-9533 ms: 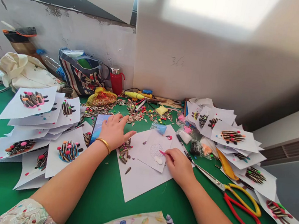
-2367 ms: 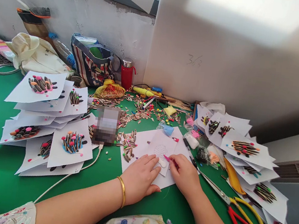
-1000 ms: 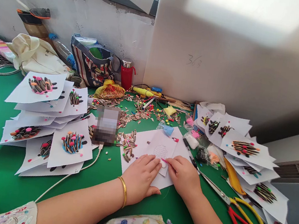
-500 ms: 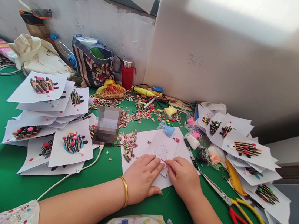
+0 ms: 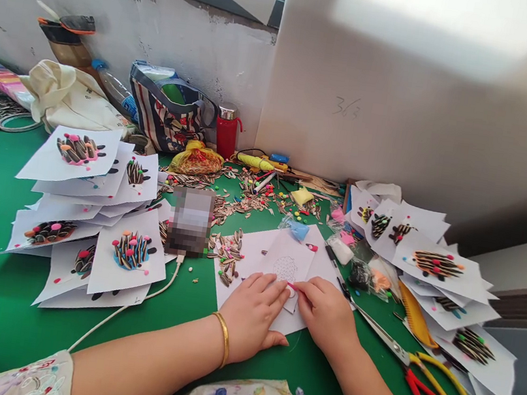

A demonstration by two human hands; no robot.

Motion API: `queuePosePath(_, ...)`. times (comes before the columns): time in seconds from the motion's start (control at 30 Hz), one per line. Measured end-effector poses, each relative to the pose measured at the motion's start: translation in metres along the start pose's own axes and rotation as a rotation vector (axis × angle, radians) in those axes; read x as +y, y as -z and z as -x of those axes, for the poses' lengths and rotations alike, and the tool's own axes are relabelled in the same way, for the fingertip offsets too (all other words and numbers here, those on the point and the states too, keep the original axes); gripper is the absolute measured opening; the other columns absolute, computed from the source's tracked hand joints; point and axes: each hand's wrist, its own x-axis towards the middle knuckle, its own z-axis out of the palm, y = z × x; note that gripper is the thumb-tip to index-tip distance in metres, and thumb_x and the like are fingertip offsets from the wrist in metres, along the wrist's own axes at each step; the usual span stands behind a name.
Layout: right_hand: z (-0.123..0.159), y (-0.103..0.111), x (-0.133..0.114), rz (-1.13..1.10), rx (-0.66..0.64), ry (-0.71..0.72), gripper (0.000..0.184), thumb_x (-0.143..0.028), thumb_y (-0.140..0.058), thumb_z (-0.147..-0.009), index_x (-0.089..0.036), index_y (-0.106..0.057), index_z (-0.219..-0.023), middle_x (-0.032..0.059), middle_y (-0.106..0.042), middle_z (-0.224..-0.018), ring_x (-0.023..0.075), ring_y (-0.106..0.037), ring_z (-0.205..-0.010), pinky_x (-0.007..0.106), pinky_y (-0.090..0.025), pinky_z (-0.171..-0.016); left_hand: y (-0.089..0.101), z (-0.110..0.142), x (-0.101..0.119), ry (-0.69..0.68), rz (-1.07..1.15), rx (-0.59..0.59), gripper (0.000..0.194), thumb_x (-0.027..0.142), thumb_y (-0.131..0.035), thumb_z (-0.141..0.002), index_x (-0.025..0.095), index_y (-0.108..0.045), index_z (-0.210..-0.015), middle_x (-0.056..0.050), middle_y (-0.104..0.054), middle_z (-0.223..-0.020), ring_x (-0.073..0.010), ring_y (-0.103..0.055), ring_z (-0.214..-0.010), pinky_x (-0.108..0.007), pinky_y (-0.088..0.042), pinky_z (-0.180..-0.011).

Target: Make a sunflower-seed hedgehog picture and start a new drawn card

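A small white card [image 5: 290, 254] with a printed outline drawing lies on a larger white sheet [image 5: 257, 239] in front of me. My left hand [image 5: 254, 308] rests flat on the card's lower left part, fingers stretched out, a gold bangle on the wrist. My right hand [image 5: 326, 309] is closed in a pinch at the card's lower right. From its fingertips shows a thin strip of pink modelling clay [image 5: 292, 286], touching or just above the drawing. Sunflower seeds [image 5: 229, 262] lie on the left side of the sheet. The card's lower edge is partly covered by my hands.
Stacks of seed-decorated cards stand left [image 5: 130, 257] and right [image 5: 436, 264]. Large scissors [image 5: 405, 358] lie beside my right forearm. A blurred-out device [image 5: 189, 223] with a white cable sits left. Clay packets [image 5: 379, 277], a red flask [image 5: 226, 131] and a striped bag [image 5: 170, 111] are farther back.
The view has shifted slightly. Both hands hold nearly the same places on the card, with the right hand still pinching the pink clay.
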Motion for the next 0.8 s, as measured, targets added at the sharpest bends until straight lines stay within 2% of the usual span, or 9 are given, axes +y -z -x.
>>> queuePosePath(0.17,-0.0001,-0.0006,0.0001,-0.005,0.002,-0.012,0.021,-0.02,-0.049,-0.091,-0.021,-0.07,-0.095,0.006,-0.065,-0.083,0.02,-0.059,-0.082,0.031,-0.045,-0.074,-0.0019,-0.0007,0.0003,-0.003,0.003,0.0,0.08,0.071,-0.043,-0.084,0.014,-0.044,-0.141,-0.012,-0.048,-0.144,-0.0312,-0.038,-0.132,-0.047,-0.026,-0.111)
queuePosePath(0.43,-0.0021,0.0002,0.0002,-0.031,0.046,-0.042,0.019,-0.021,-0.046,-0.094,-0.018,-0.065,-0.097,0.0076,-0.066,-0.089,0.0214,-0.058,-0.086,0.034,-0.046,-0.079,-0.0034,-0.0001,0.0045,0.004,0.004,0.004,0.082,0.071,-0.043,-0.084,0.015,-0.04,-0.143,-0.012,-0.049,-0.143,-0.0311,-0.038,-0.132,-0.049,-0.024,-0.111)
queuePosePath(0.8,-0.0056,-0.0053,0.0057,-0.124,0.093,0.035,0.012,-0.018,-0.049,-0.093,-0.021,-0.06,-0.097,0.0054,-0.069,-0.105,0.0233,-0.058,-0.104,0.041,-0.048,-0.091,-0.0014,0.0003,-0.0037,-0.009,0.042,-0.004,0.075,0.068,-0.043,-0.086,0.015,-0.045,-0.139,-0.01,-0.047,-0.146,-0.0295,-0.036,-0.136,-0.05,-0.023,-0.114)
